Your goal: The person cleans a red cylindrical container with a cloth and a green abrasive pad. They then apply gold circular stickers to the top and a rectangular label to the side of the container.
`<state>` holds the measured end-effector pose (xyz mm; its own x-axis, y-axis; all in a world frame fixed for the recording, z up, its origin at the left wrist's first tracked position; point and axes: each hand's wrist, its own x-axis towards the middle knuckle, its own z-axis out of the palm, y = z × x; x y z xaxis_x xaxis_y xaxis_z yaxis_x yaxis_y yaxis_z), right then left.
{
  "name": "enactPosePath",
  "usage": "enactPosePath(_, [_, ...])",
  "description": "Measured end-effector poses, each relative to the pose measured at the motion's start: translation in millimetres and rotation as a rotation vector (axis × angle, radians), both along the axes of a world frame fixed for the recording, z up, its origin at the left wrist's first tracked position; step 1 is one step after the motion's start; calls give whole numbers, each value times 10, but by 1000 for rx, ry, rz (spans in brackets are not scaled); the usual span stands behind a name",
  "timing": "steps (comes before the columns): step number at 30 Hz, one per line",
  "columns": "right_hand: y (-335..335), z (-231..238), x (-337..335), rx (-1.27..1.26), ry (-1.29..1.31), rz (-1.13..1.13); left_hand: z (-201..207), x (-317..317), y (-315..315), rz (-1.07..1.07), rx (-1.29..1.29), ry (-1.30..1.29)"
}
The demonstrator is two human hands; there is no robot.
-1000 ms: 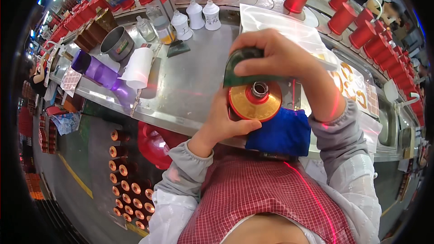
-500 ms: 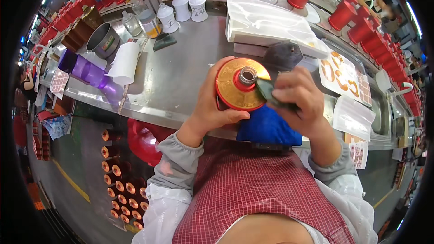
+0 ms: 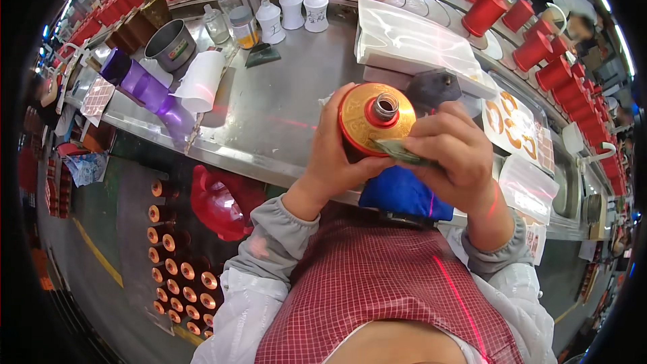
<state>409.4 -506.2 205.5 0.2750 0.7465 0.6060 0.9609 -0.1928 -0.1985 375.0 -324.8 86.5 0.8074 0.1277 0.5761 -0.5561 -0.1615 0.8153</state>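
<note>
A red bottle with a gold patterned shoulder (image 3: 360, 118) and an uncapped clear neck is tilted toward me over the bench edge. My left hand (image 3: 340, 155) wraps round its left side, thumb along the near rim. Between the fingers and thumb of my right hand (image 3: 453, 152) is a thin, flexible green pad (image 3: 397, 150), its tip against the near right part of the gold shoulder. Just below the hands lies a blue cloth bundle (image 3: 404, 195). Behind the bottle sits a dark grey lump (image 3: 433, 89), whose kind I cannot make out.
A steel bench (image 3: 290, 81) holds white bottles (image 3: 292, 8), a metal pot (image 3: 170, 44), a purple drinking bottle (image 3: 145, 87) and a long white box (image 3: 418, 40). Red bottles (image 3: 485, 12) line the conveyor behind. At the floor's left stand several copper-topped bottles (image 3: 172, 286) beside a red basin (image 3: 219, 205).
The green pad has moved from beside the neck to the near right part of the gold shoulder. Both hands and the bottle sit slightly further right in view, and the whole scene has shifted a little.
</note>
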Motion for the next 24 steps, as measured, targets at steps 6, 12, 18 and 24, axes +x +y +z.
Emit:
enactPosePath(6, [-109, -171, 1, 270, 770, -237, 65, -39, 45, 52, 5, -115])
enactPosePath(12, [-177, -200, -14, 219, 720, -301, 179, -127, 42, 296, 543, -223])
enactPosePath(18, [-115, -180, 16, 264, 712, -175, -6, -298, 94, 453, 598, -358])
enactPosePath(24, [-15, -108, -86, 222, 106, 38, 107, -75, -52, -128, -158, 85])
